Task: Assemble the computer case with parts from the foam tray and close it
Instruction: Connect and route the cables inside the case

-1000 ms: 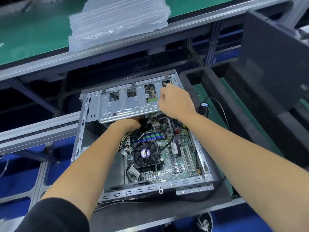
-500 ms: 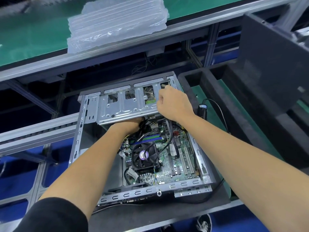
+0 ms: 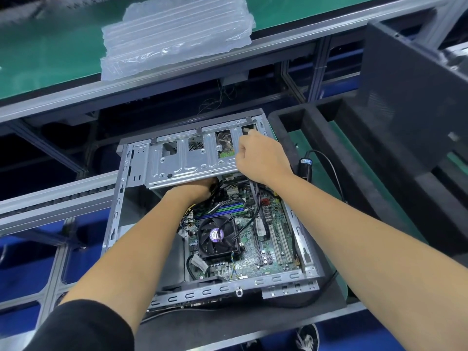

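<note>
Hands, two: our right hand (image 3: 260,158) curls on the far drive bracket (image 3: 187,163); left hand (image 3: 200,187) reaches beneath, fingers hidden. One open computer case (image 3: 114,219), one fan (image 3: 217,236), label unreadable.

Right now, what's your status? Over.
Left hand reaching under drive cage, fingers hidden. Right hand curled at cage's far right corner. Case open; cables crowd the board.

Matt grey metal computer case (image 3: 119,224)
</note>
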Tool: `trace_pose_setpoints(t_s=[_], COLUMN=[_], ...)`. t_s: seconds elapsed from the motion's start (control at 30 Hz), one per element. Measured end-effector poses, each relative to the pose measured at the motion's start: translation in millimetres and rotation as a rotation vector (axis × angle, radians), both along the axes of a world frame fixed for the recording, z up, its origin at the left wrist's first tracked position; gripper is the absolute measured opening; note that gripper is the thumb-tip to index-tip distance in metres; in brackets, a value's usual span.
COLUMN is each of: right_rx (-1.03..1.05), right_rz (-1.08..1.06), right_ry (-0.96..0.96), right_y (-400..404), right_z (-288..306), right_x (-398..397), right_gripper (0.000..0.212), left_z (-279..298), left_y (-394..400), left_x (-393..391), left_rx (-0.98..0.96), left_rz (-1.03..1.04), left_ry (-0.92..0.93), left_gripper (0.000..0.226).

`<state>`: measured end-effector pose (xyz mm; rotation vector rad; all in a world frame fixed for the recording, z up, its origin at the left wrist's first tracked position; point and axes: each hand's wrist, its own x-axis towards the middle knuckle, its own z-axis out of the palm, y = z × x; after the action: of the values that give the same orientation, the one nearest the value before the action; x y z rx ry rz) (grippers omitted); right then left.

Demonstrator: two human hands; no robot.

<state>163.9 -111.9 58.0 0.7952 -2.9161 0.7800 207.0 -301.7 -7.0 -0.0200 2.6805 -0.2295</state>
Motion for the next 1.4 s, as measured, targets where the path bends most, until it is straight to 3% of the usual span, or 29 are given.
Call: trace_pose_setpoints(t_s=[0.13, 0.23, 0.37, 0.53, 0.67, 0.93, 1.13, 1.23, 1.33, 1.4], right_rx=[0.010, 0.020, 0.031, 0.023, 0.014, 0.029, 0.048, 0.019, -0.055, -0.102], right_rz=[0.006, 0.008, 0.012, 0.012, 0.003, 0.002, 0.051, 0.103, 0.148, 0.242], right_ry=[0.001, 0.004, 0.017, 0.033, 0.026, 0.016, 0.007, 0.037, 0.088, 0.061], right_y=[0, 0, -1, 0, -1, -2, -6, -8, -17, -23], right_z=[1, 1, 1, -2, -2, 0, 8, 12, 19, 23], right_x=[0, 0, 0, -1, 0, 2, 9, 15, 25, 33], right_gripper=[0.018, 0.018, 0.019, 0.019, 0.017, 0.018, 0.015, 0.015, 0.013, 0.012], left_z=[4, 5, 4, -1, -1, 20, 65, 76, 90, 94], left_y=[6, 5, 6, 8, 14, 24, 45, 46, 46, 48], left_x=[2, 1, 1, -2, -6, 19, 50, 59, 67, 72], left_rx=[0.110, 0.082, 0.037, 0.136, 0.068, -0.031, -0.203, 0.006, 0.553, 0.757], left_rz=[0.053, 0.034, -0.055, 0.108, 0.214, -0.068, -0.215, -0.352, -0.260, -0.188], left_ry=[-0.008, 0.021, 0.064, 0.044, 0.048, 0.022, 0.101, 0.224, -0.007, -0.173], left_gripper=[0.032, 0.027, 0.036, 0.039, 0.042, 0.045, 0.009, 0.016, 0.015, 0.008])
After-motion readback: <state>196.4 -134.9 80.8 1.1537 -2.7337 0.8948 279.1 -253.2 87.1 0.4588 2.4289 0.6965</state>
